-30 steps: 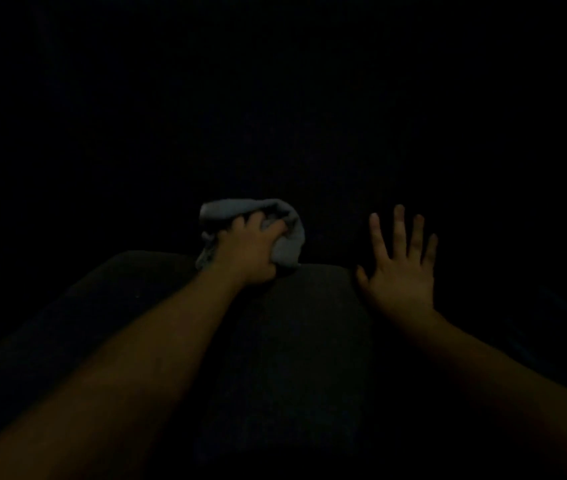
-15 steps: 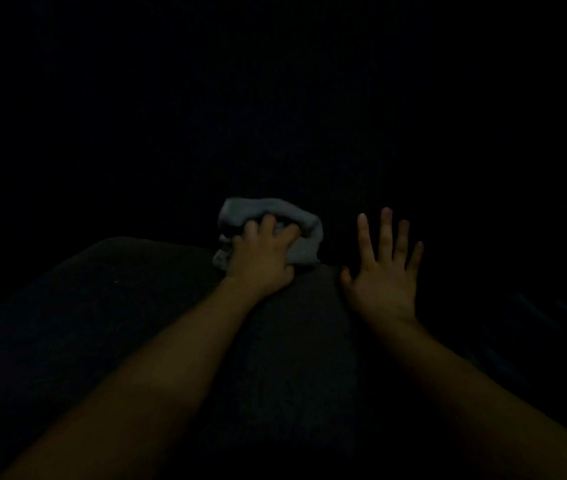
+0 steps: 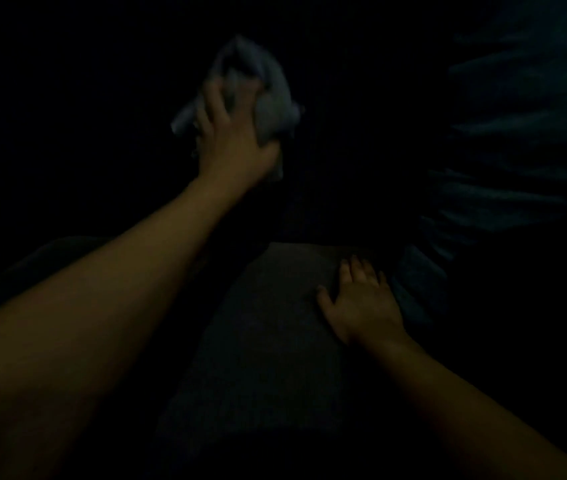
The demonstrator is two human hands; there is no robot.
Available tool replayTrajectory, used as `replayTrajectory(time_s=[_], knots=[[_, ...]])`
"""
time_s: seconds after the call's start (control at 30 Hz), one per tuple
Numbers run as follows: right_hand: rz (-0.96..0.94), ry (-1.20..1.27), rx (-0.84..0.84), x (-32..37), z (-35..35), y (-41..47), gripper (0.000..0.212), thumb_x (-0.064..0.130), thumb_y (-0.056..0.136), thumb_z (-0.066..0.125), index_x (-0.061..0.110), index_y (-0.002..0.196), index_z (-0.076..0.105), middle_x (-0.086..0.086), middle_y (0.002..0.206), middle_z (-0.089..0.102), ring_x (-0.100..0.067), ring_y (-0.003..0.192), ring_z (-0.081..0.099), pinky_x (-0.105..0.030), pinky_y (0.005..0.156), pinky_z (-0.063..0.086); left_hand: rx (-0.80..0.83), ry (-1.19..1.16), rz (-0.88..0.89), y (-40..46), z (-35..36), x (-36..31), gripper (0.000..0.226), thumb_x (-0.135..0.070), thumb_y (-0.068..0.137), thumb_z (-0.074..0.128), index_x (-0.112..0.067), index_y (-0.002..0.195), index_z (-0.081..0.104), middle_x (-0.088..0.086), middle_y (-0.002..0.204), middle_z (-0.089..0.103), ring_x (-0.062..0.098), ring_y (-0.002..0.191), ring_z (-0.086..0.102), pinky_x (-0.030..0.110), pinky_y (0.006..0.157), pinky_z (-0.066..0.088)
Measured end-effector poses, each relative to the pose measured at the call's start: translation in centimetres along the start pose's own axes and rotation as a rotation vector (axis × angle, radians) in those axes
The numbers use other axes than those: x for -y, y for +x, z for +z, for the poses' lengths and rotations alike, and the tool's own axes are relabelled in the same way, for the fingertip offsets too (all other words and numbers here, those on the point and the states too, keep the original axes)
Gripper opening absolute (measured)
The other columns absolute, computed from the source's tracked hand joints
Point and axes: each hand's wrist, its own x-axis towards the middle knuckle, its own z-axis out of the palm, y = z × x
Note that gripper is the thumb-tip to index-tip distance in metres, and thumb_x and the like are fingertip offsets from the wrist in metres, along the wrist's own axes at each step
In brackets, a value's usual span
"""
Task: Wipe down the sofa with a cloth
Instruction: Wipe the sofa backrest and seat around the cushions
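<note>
The scene is very dark. My left hand (image 3: 233,140) is raised high and grips a bunched pale grey cloth (image 3: 268,88), pressed against the black upright back of the sofa. Below it the dark sofa seat cushion (image 3: 261,341) shows faintly. My right hand (image 3: 361,303) rests flat on that cushion near its far right corner, fingers slightly apart, holding nothing. Both bare forearms reach in from the bottom edge.
A dark teal pleated fabric (image 3: 503,188) hangs or lies to the right of the cushion, close to my right hand. Everything else around the sofa is lost in darkness.
My left hand has swept the cloth upward from the cushion's back edge onto the sofa back. My right hand stays flat on the cushion. The view has shifted, showing the teal fabric at right.
</note>
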Motion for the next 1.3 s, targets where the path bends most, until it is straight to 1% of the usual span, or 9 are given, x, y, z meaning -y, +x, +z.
replayTrajectory(time_s=[0.13, 0.3, 0.4, 0.53, 0.63, 0.77, 0.9, 1.03, 1.3], knots=[[0.005, 0.09, -0.113, -0.5, 0.3, -0.2, 0.066, 0.047, 0.097, 0.026, 0.006, 0.149, 0.021, -0.012, 0.157, 0.019, -0.024, 0.144, 0.017, -0.035, 0.119, 0.012, -0.086, 0.139, -0.056, 2.2, 2.0, -2.6, 0.071, -0.052, 0.075, 0.052, -0.04, 0.141, 0.029, 0.008, 0.157, 0.009, 0.042, 0.137, 0.017, 0.059, 0.106, 0.024], [-0.012, 0.118, -0.141, -0.6, 0.8, -0.1, 0.062, 0.037, 0.096, 0.031, 0.002, 0.147, 0.026, -0.015, 0.155, 0.025, -0.026, 0.143, 0.022, -0.035, 0.118, 0.015, 0.432, 0.454, 0.271, -9.4, 9.4, 0.4, 0.071, -0.042, 0.081, 0.055, -0.036, 0.145, 0.025, 0.013, 0.153, 0.015, 0.04, 0.131, 0.023, 0.057, 0.1, 0.033], [-0.006, 0.126, -0.18, -0.7, 0.8, -0.3, 0.061, 0.034, 0.094, 0.035, 0.001, 0.145, 0.031, -0.017, 0.153, 0.029, -0.027, 0.141, 0.026, -0.032, 0.117, 0.016, 0.517, 0.454, 0.398, -7.4, 8.3, 0.3, 0.067, -0.038, 0.081, 0.056, -0.035, 0.142, 0.028, 0.013, 0.147, 0.021, 0.039, 0.124, 0.029, 0.053, 0.091, 0.04], [0.013, 0.144, -0.212, -0.6, 0.2, -1.0, 0.052, 0.029, 0.091, 0.04, -0.003, 0.131, 0.049, -0.02, 0.141, 0.045, -0.03, 0.13, 0.041, -0.031, 0.11, 0.028, 0.176, 0.317, 0.365, -2.2, 4.1, -3.8, 0.075, -0.032, 0.074, 0.057, -0.031, 0.144, 0.032, 0.018, 0.15, 0.022, 0.043, 0.129, 0.03, 0.052, 0.101, 0.037], [-0.02, 0.175, -0.348, -0.5, 0.4, -1.3, 0.032, 0.02, 0.081, 0.046, -0.005, 0.085, 0.066, -0.024, 0.095, 0.065, -0.036, 0.093, 0.061, -0.035, 0.084, 0.049, -0.087, 0.138, 0.216, 1.9, 3.3, -8.8, 0.076, -0.038, 0.075, 0.053, -0.031, 0.147, 0.03, 0.018, 0.155, 0.017, 0.039, 0.135, 0.026, 0.046, 0.107, 0.031], [-0.08, 0.152, -0.415, -0.8, 0.4, -1.5, 0.014, 0.011, 0.073, 0.066, -0.001, 0.067, 0.064, -0.019, 0.074, 0.063, -0.034, 0.072, 0.062, -0.033, 0.066, 0.051, 0.175, 0.391, 0.394, 0.1, 7.4, -10.4, 0.071, -0.032, 0.077, 0.056, -0.033, 0.144, 0.034, 0.008, 0.158, 0.017, 0.039, 0.138, 0.021, 0.056, 0.106, 0.025], [0.015, 0.186, -0.327, -1.0, 0.9, -1.1, 0.025, 0.019, 0.083, 0.051, 0.001, 0.093, 0.065, -0.019, 0.101, 0.064, -0.032, 0.093, 0.06, -0.033, 0.08, 0.046, 0.481, 0.538, 0.858, -8.4, 11.7, -2.7, 0.043, -0.03, 0.081, 0.054, -0.022, 0.123, 0.061, 0.011, 0.134, 0.052, 0.043, 0.113, 0.049, 0.056, 0.085, 0.041], [0.024, 0.163, -0.313, -1.2, 0.9, -0.8, 0.028, 0.024, 0.086, 0.047, 0.004, 0.095, 0.064, -0.015, 0.11, 0.063, -0.028, 0.101, 0.059, -0.03, 0.084, 0.044, 0.616, 0.67, 0.723, -7.2, 6.3, 1.8, 0.049, -0.037, 0.083, 0.056, -0.035, 0.131, 0.047, 0.003, 0.141, 0.037, 0.034, 0.117, 0.039, 0.049, 0.086, 0.037], [-0.074, -0.042, -0.092, 4.0, -3.1, -2.7, 0.035, 0.026, 0.095, 0.041, 0.004, 0.11, 0.063, -0.014, 0.12, 0.059, -0.028, 0.113, 0.053, -0.032, 0.095, 0.041, 0.477, 0.414, 0.087, -3.1, -14.5, 15.3, 0.068, -0.043, 0.064, 0.05, -0.046, 0.131, 0.038, 0.012, 0.14, 0.032, 0.046, 0.122, 0.038, 0.056, 0.105, 0.033]])
